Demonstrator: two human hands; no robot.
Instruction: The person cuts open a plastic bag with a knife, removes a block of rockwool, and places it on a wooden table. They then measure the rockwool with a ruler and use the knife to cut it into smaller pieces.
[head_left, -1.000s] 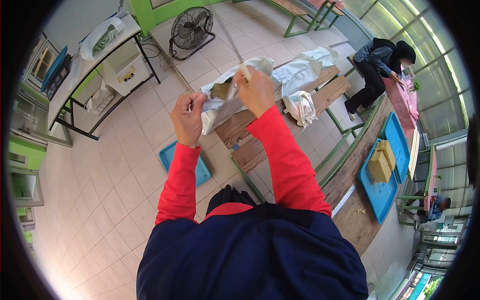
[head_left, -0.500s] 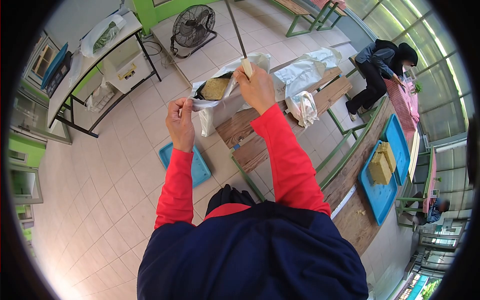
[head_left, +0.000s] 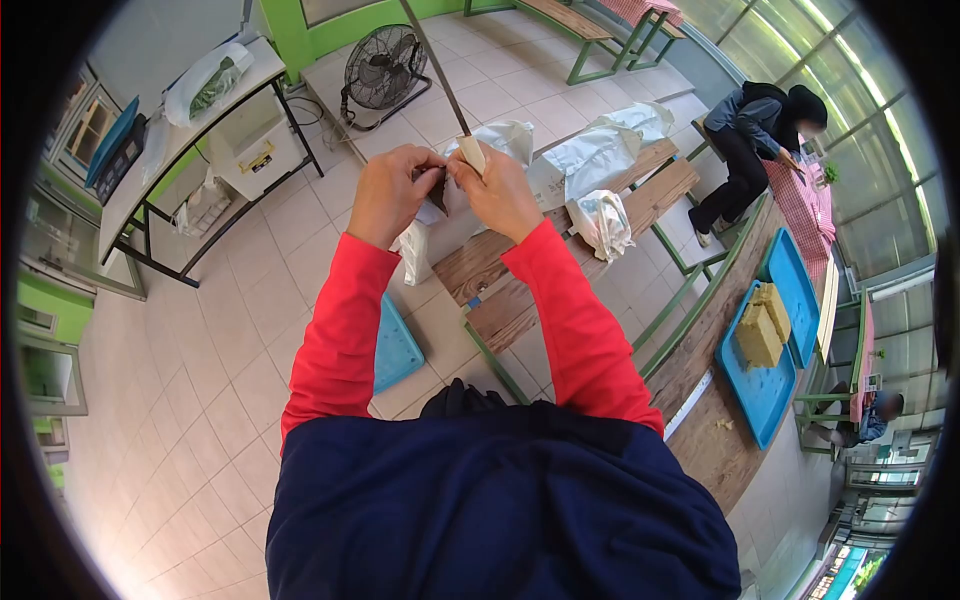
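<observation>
My right hand point(head_left: 495, 190) is closed around the light handle of a long knife point(head_left: 436, 65), its blade pointing up and away. Close beside it, my left hand point(head_left: 397, 192) pinches the dark inner edge of a white bag point(head_left: 412, 252) on the wooden bench point(head_left: 512, 310). Both hands cover the bag's opening, and its contents are hidden. Further right on the bench lie a silvery white bag point(head_left: 600, 155) and a crumpled plastic bundle point(head_left: 602, 224).
A blue tray point(head_left: 397, 345) is on the floor below my left forearm. At right, blocks point(head_left: 763, 325) rest on a blue tray point(head_left: 742, 402) on a wooden table. A person point(head_left: 755, 140) sits at back right. A fan point(head_left: 383, 68) stands ahead.
My left hand has moved right and up, next to my right hand. The bag's opening, which showed a yellowish block, is now covered. My right hand has shifted slightly left with the knife.
</observation>
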